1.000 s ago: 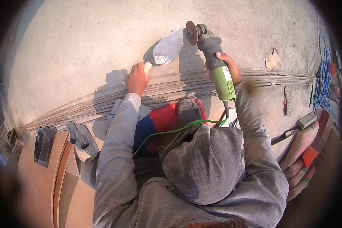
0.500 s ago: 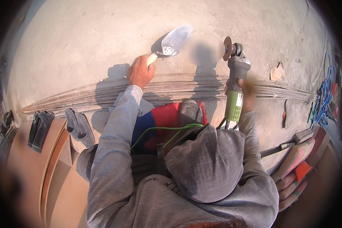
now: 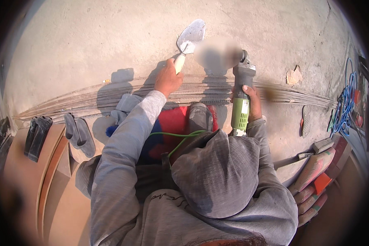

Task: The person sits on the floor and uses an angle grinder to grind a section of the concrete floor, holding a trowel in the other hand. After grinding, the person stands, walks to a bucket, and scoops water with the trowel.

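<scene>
My left hand (image 3: 168, 78) is closed round the pale handle of a pointed trowel (image 3: 192, 35), its grey blade tilted up and away from me over the concrete floor. My right hand (image 3: 255, 100) grips the body of a green and black angle grinder (image 3: 240, 111), held upright with its head at the far end. A blurred patch between the tools hides the grinder's disc and part of the floor. The trowel blade and the grinder are apart. From the grinder's side a green cord (image 3: 180, 134) runs across my lap.
A bundle of long thin strips (image 3: 201, 93) lies across the floor beyond my knees. Dark sandals (image 3: 78, 135) stand at left beside curved brown boards (image 3: 26, 180). At right are a blue coiled hose (image 3: 345, 100), a torn scrap (image 3: 294, 76) and stacked bags (image 3: 315, 168).
My left hand has moved right, and the trowel has turned more upright with its blade farther away. The grinder has shifted slightly left in my right hand, its disc now blurred.
</scene>
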`<state>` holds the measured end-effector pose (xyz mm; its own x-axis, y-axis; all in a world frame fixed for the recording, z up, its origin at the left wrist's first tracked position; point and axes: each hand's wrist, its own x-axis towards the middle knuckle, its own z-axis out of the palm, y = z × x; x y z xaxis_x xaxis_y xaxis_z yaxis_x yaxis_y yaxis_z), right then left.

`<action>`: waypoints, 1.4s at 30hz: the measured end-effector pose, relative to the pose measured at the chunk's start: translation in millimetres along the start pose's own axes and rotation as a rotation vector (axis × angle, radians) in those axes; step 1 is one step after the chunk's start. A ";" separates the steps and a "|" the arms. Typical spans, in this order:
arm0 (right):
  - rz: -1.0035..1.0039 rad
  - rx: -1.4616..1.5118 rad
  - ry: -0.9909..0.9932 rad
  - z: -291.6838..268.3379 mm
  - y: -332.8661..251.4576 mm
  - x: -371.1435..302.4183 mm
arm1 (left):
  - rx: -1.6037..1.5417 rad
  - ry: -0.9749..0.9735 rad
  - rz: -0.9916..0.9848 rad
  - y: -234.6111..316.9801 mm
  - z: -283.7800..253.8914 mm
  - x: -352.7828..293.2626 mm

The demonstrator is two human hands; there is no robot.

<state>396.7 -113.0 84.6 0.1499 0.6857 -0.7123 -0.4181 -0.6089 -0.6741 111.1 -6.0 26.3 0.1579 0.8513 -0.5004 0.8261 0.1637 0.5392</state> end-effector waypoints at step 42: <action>0.252 0.037 -0.134 47.4 -12.2 65.4 | -0.375 0.215 -0.124 41.0 87.0 -32.3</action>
<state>369.2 -41.8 55.5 -0.0814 0.5629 -0.8225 -0.4602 -0.7532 -0.4700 187.0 -70.2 5.7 -0.0785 0.8915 -0.4461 0.5724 0.4067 0.7121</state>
